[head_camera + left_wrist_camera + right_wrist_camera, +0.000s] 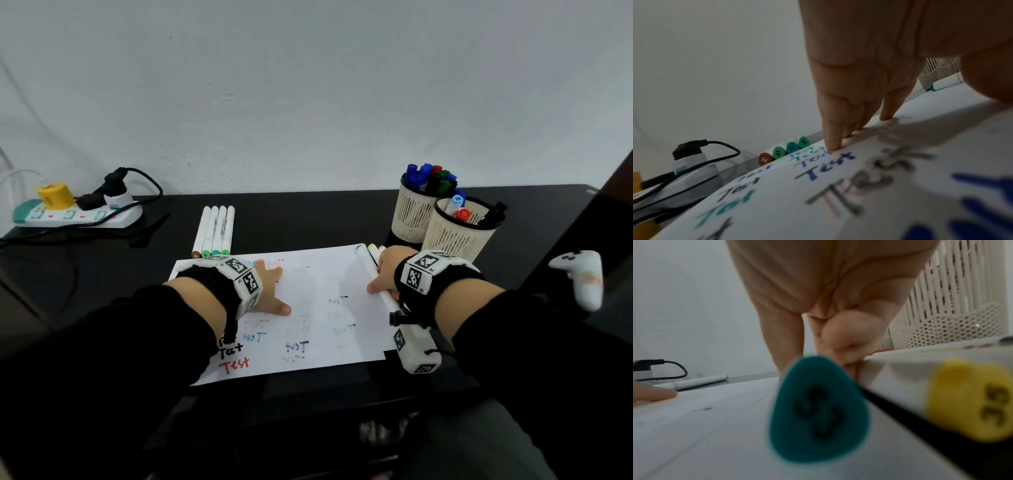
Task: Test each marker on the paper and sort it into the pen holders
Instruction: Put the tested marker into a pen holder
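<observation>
A white sheet of paper (318,274) covered with several "Test" scribbles lies on the black table (308,219). My left hand (270,291) lies flat on the paper's left part, its straight fingertips (832,142) pressing the sheet down. My right hand (383,270) grips a white marker (390,301) with a teal cap (818,408) that lies along the paper's right edge. A yellow-capped marker (970,399) lies just right of it. Two cream pen holders (414,216) (459,236) with markers in them stand behind the right hand.
A row of white markers (214,229) with brown and green caps (779,152) lies beyond the paper's top left corner. A power strip (78,216) with plugs and cables sits at far left. A white game controller (582,274) rests at the right.
</observation>
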### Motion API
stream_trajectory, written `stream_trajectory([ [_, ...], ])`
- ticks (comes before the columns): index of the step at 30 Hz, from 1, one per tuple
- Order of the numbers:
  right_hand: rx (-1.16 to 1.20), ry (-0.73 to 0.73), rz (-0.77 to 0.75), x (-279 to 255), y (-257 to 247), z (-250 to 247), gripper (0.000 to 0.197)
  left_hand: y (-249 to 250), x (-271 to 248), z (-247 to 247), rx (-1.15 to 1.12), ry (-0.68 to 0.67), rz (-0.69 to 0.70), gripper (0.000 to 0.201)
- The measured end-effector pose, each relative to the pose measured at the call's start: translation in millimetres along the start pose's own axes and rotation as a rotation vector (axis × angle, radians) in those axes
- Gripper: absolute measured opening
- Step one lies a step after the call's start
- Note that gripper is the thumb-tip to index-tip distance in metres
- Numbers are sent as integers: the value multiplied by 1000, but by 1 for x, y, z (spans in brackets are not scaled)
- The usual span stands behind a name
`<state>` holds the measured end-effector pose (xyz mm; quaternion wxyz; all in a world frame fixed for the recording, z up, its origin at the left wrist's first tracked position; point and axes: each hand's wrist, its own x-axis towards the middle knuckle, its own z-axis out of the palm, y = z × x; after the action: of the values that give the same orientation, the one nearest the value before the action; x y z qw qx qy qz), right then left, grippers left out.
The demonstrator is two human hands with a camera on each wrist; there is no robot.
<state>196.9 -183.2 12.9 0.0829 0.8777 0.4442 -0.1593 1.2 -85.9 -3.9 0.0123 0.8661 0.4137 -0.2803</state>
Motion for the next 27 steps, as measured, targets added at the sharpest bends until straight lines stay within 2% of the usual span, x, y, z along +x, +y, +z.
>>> stream_trajectory([
  [1,-12,2,-18,-2,1,0,33,0,-1,-1,0,1,1,90],
  [4,-85,22,-58,-9,-1,-3,64,1,-2,-2,-1,0,0,89],
  [6,-110,25,-64,-11,-3,-4,68,1,-2,-1,-3,0,2,89],
  [9,-140,28,-87,-14,-5,-6,60,-2,0,2,-3,8,8,91],
  [12,-103,93,-69,-13,-7,-7,26,-5,1,7,-24,23,7,93],
  [13,-86,106,-49,-11,-9,-10,24,-5,1,8,-28,28,3,93],
  [17,-44,129,-39,-3,-30,-28,41,-13,-5,12,-46,35,2,93],
  [27,-17,136,-176,14,-123,-51,36,-81,-26,24,-171,-5,-49,95],
])
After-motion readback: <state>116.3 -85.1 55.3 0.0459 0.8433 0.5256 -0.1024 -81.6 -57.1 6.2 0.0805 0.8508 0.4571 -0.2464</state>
